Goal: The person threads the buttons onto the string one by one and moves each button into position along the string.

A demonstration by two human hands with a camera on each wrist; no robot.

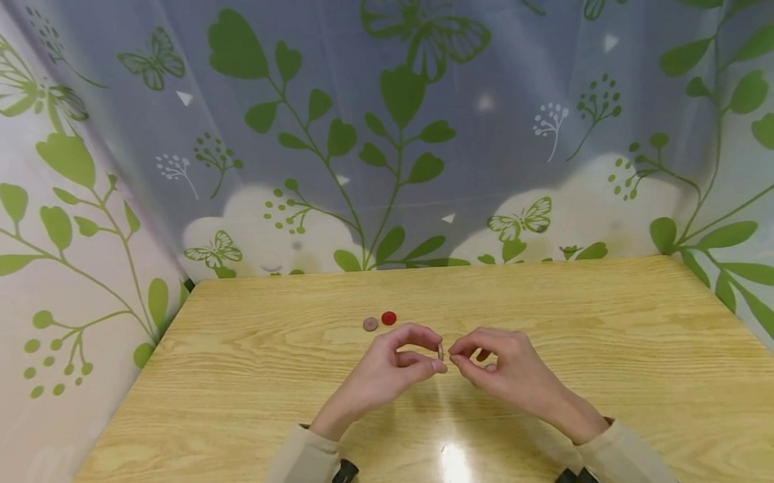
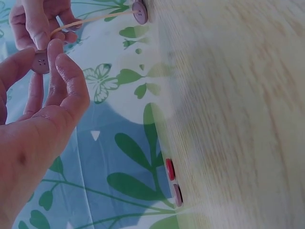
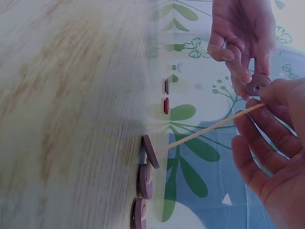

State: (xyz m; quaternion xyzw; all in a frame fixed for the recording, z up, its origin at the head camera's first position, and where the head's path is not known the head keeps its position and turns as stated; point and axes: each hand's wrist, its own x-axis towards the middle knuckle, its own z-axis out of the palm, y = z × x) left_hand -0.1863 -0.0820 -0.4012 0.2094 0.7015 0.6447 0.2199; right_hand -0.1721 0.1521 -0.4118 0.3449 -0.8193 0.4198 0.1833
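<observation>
A patterned curtain of green leaves and butterflies hangs behind a wood-grain table. Over the table's near half, two forearms reach in from the lower edge, the left sleeve and the right sleeve ending short of the wrists, so the hands angle toward each other and nearly meet.

The left hand is raised above the tabletop with its palm turned inward; thumb and forefinger arch into a C and pinch a brown button by its rim, holding it on edge. The right hand faces it, wrist slanting in from the right, thumb and forefinger pressed together on a pale cord just beside that button; its remaining fingers are bent and slightly apart. Whether the cord enters a hole cannot be told.

From the right fingertips the cord slopes down to the nearest of three brown buttons, lined up at the tabletop in the right wrist view, this nearest one tilted. Beyond the left hand, a loose brown button and a red button lie close together on the wood.
</observation>
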